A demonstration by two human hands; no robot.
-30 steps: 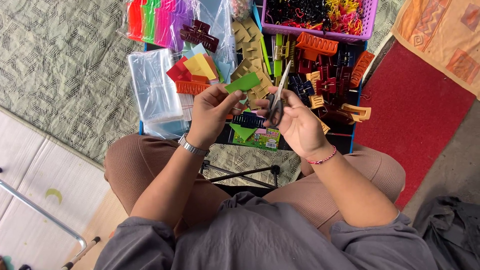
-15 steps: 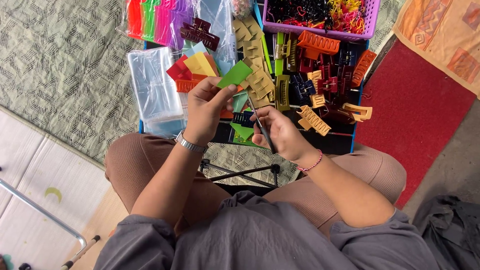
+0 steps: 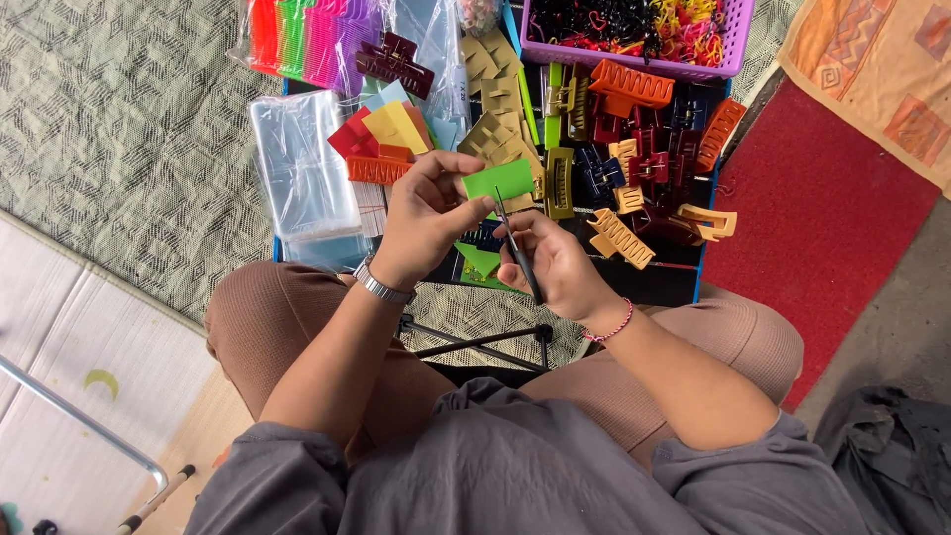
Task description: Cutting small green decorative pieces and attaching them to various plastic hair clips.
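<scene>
**Seated person holding a green card and a dark slim tool above a tray of hair clips**

Head view, looking down. The left hand [image 3: 424,213], just left of the frame's centre, pinches a bright green card [image 3: 499,181] between thumb and fingers [image 3: 458,164]; the card sits slightly above centre and is held roughly flat toward the camera. A metal watch [image 3: 380,286] circles the left wrist. The right hand [image 3: 555,263], just right of centre, is closed around a thin dark tool [image 3: 517,248], which runs on a slant from the lower edge of the card down past the palm; whether its tip touches the card cannot be told. A red-and-white bracelet [image 3: 616,323] lies on the right wrist.

Beneath both hands is a dark tray [image 3: 674,282] spread with hair clips. An orange clip [image 3: 631,82] lies in the upper centre-right, a tan clip [image 3: 620,237] just right of the right hand, and a dark red clip [image 3: 394,57] in the upper centre. A fan of coloured cards [image 3: 386,134] lies just above the left hand. A stack of clear plastic bags [image 3: 302,173] sits to the left of the cards. A purple basket [image 3: 634,54] of small hair ties runs along the top edge. A red mat [image 3: 822,223] fills the right side, and a patterned woven mat [image 3: 119,129] the upper left. A black stand [image 3: 475,342] shows between the knees, below centre.
</scene>
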